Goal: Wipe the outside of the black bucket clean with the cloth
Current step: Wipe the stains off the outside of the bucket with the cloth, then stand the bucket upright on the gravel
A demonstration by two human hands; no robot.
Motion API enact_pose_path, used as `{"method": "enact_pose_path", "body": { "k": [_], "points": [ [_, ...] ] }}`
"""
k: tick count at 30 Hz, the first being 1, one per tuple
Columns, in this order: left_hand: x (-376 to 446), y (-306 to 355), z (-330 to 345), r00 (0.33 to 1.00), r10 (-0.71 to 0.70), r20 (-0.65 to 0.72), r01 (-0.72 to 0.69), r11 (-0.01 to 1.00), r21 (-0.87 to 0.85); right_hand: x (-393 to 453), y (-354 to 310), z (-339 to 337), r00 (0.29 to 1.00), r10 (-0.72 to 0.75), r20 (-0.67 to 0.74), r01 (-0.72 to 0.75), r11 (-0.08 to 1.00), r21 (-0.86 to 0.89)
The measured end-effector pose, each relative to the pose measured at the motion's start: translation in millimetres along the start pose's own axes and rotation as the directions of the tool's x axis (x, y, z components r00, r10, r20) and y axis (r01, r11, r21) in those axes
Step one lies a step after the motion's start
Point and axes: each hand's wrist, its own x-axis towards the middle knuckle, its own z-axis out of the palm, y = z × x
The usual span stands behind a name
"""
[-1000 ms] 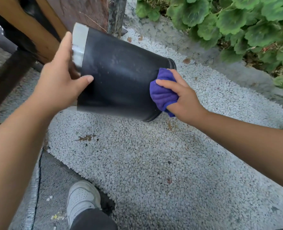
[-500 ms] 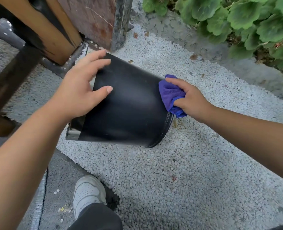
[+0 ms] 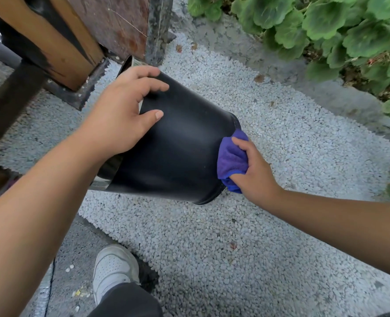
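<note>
Bucket [image 3: 178,152] tilted over gravel [image 3: 281,133]: left hand [image 3: 120,117] grips wall, right [image 3: 253,172] clutches cloth [image 3: 231,161] (base edge).

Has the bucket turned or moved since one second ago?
Yes. The bucket swung: its rim end, earlier beside the metal post, now points down-left, away from it.

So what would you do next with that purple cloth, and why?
Probably slide the purple cloth up the side of the black bucket. The right hand holds it bunched at the bottom rim, while the left hand steadies the tilted bucket, its broad side facing up.
</note>
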Motion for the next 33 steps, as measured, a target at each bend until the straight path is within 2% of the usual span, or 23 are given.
{"method": "enact_pose_path", "body": {
  "k": [6,14,20,23,25,26,29,31,33],
  "points": [
    [0.1,1.0,2.7,1.000,-0.010,-0.006,0.010,1.000,-0.029,-20.0,6.9,6.1,0.999,-0.014,0.051,0.015,1.000,-0.001],
    [-7.7,-6.6,5.4,0.991,-0.106,-0.076,0.094,0.985,-0.147,-46.9,21.4,22.3,0.984,-0.012,0.176,0.008,1.000,0.024],
    [-8.2,-6.9,3.7,0.982,-0.159,-0.099,0.144,0.979,-0.141,-62.0,30.8,35.9,0.957,-0.032,0.289,0.051,0.997,-0.060],
    [-8.0,-3.5,3.2,0.980,-0.166,-0.111,0.152,0.981,-0.124,-68.0,32.3,46.2,0.916,0.025,0.400,0.026,0.992,-0.122],
    [-6.5,2.4,3.1,0.977,-0.181,-0.109,0.167,0.978,-0.127,-68.1,30.4,53.5,0.849,0.113,0.516,-0.015,0.981,-0.191],
    [-6.2,5.7,3.0,0.979,-0.176,-0.103,0.163,0.978,-0.129,-67.8,26.6,56.1,0.791,0.181,0.584,-0.059,0.973,-0.222],
    [-10.6,13.8,-0.9,0.987,-0.158,-0.020,0.153,0.977,-0.150,-67.0,7.3,57.3,0.553,0.350,0.756,-0.177,0.936,-0.304],
    [-24.1,18.4,-4.7,0.986,-0.154,0.061,0.164,0.967,-0.194,-64.0,-12.4,47.6,0.410,0.350,0.842,-0.181,0.936,-0.301],
    [-42.7,25.7,-3.4,0.984,-0.117,0.134,0.149,0.953,-0.264,-52.8,-36.6,23.3,0.262,0.291,0.920,-0.217,0.947,-0.237]
  ]
}}
